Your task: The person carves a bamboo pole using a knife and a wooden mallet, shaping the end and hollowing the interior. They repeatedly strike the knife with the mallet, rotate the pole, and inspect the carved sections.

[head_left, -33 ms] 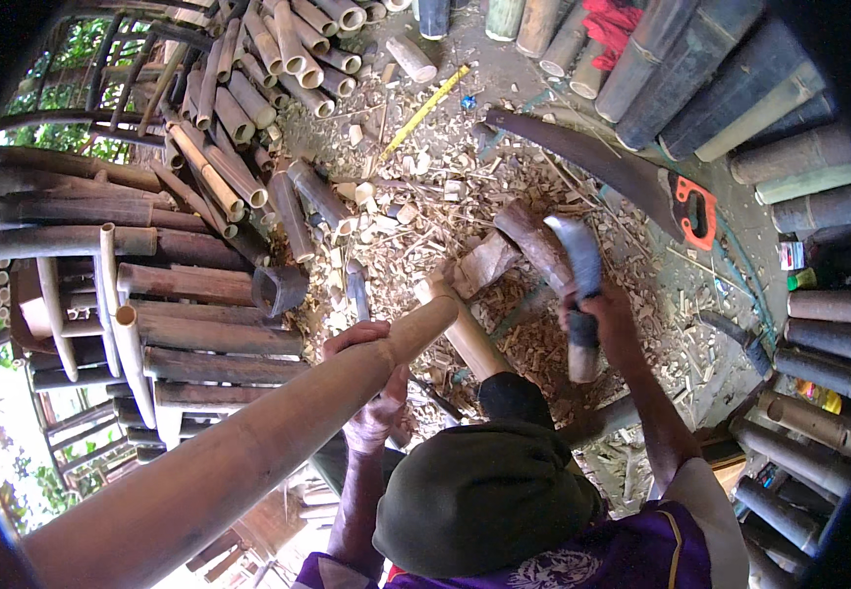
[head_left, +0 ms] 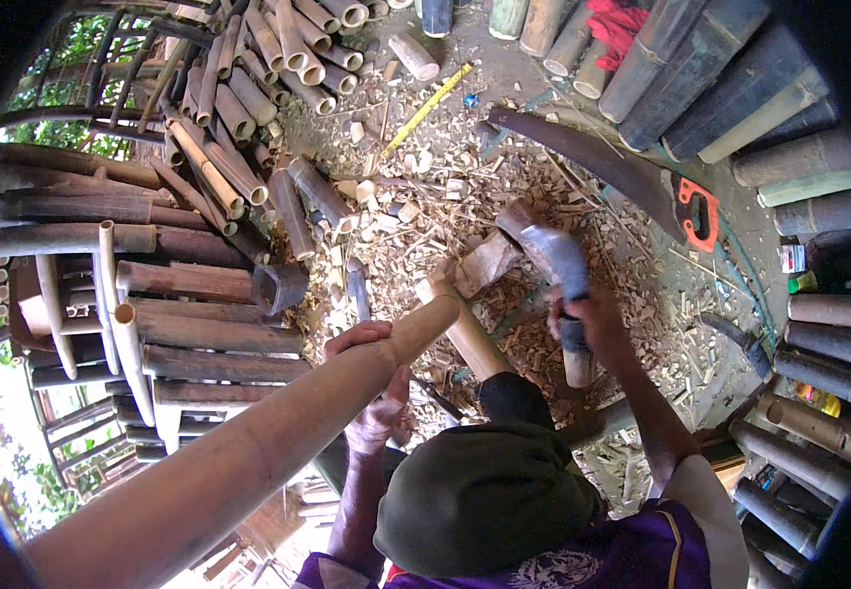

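My left hand is wrapped round a long, thick bamboo pole near its narrower far end. The pole slants from the lower left up to the middle, its far end close to a chopped wooden block. In my right hand is a billhook, gripped by its handle, with the blade pointing away. Motion smears the blade. It is apart from the pole, to its right. Behind the blade lies a brown log, partly covered by it.
Wood chips litter the ground. A handsaw with an orange handle lies at the far right, a yellow measuring strip farther back. Cut bamboo pieces are piled at the back left; more bamboo tubes line the right side. A dark-handled tool lies near the left hand.
The billhook has swung a little down and to the left with my right hand, its blade tip now lower. My left hand and the bamboo pole have hardly moved.
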A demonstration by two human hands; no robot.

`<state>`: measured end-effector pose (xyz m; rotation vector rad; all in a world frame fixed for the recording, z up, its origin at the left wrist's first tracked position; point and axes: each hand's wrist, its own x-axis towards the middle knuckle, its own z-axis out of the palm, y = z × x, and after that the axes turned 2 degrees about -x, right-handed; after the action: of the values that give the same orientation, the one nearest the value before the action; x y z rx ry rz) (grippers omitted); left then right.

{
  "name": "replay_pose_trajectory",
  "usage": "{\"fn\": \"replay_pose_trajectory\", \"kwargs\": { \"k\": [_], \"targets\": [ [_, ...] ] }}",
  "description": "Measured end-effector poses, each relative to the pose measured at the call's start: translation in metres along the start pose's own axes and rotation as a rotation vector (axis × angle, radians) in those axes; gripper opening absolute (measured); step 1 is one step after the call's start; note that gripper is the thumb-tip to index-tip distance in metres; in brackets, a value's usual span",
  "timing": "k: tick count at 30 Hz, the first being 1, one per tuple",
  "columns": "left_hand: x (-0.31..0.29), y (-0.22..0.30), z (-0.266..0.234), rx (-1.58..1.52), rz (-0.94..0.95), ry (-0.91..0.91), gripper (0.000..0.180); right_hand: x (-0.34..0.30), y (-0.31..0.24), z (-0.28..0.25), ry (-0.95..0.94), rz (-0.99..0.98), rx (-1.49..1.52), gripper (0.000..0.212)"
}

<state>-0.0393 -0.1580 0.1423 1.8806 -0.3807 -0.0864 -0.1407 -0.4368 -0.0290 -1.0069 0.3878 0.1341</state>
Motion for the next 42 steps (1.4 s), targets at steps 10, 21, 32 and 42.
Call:
{"fn": "replay_pose_trajectory", "kwargs": {
  "k": [10, 21, 32, 42],
  "targets": [
    [-0.003, -0.011, -0.001, -0.076, 0.056, 0.015, 0.053, 0.068, 0.033, 0.064, -0.317, -0.266, -1.233, 0.022],
    [0.001, -0.001, 0.002, -0.1, -0.02, -0.011, 0.055, 0.044, 0.065, 0.049, -0.301, -0.164, -1.042, 0.025],
    [0.0, 0.004, -0.001, -0.007, 0.025, 0.017, 0.057, -0.024, 0.011, 0.067, -0.363, -0.055, -1.177, 0.022],
    [-0.001, 0.016, -0.001, -0.056, 0.055, 0.021, 0.045, -0.009, 0.051, 0.081, -0.26, -0.608, -1.737, 0.027]
  ]
}}
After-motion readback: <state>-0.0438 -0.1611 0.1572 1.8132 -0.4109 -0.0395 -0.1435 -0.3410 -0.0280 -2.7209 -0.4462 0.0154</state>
